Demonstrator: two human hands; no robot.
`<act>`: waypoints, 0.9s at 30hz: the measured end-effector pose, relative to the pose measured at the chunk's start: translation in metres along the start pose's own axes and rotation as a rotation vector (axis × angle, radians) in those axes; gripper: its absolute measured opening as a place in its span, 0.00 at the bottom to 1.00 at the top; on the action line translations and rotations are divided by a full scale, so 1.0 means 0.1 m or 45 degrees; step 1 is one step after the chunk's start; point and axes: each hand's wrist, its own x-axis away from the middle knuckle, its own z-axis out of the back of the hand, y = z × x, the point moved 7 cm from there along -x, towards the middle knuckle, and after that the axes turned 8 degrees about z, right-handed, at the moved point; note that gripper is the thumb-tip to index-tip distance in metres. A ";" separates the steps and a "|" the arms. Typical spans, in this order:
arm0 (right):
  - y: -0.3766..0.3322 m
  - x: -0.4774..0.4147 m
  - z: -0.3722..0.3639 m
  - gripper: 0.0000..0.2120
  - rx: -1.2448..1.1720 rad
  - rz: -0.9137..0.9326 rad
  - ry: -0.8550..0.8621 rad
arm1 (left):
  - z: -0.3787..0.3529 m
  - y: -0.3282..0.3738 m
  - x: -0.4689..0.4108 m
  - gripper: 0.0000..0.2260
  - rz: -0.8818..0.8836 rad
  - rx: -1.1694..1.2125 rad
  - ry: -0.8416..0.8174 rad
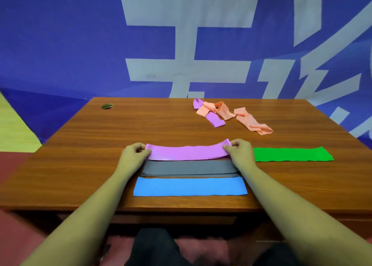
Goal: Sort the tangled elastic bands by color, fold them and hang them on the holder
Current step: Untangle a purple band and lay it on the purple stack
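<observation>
Purple band [188, 152], ends pinched by hands (left hand [133, 155], right hand [240, 153]) whose wrists hide grey band [189, 168] ends.

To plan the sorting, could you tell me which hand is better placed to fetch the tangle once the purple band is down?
Probably the right hand: the tangle lies far right, beyond it; the left hand, at the other end of the purple band, would have to cross.

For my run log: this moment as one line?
left hand pinches purple band | right hand pinches same | flat: grey bands, blue band, green band | tangled pile unsorted
</observation>
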 end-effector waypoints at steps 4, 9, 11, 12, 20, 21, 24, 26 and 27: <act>0.11 -0.04 -0.04 0.08 0.183 0.001 -0.007 | 0.00 -0.01 -0.01 0.03 -0.043 0.045 0.042; 0.17 0.01 0.00 0.05 0.033 0.102 0.086 | -0.05 -0.06 -0.04 0.10 -0.082 0.129 0.054; 0.17 0.02 0.02 0.03 -0.058 0.105 0.109 | -0.05 -0.06 -0.06 0.08 -0.094 0.110 0.059; 0.18 0.02 0.03 0.04 -0.073 0.103 0.119 | -0.06 -0.06 -0.06 0.07 -0.098 0.087 0.061; 0.12 0.05 0.01 0.06 0.232 0.198 0.169 | -0.08 -0.07 -0.05 0.04 -0.073 -0.137 0.137; 0.12 0.04 0.01 0.04 0.263 0.202 0.170 | -0.08 -0.08 -0.06 0.04 -0.082 -0.163 0.149; 0.12 0.05 0.02 0.07 0.311 0.183 0.182 | -0.08 -0.04 -0.05 0.02 -0.067 -0.217 0.167; 0.08 0.05 0.02 0.09 0.370 0.210 0.147 | -0.11 0.00 -0.07 0.01 -0.018 -0.226 0.125; 0.05 0.04 0.03 0.10 0.392 0.226 0.121 | -0.13 0.02 -0.10 0.01 0.007 -0.257 0.087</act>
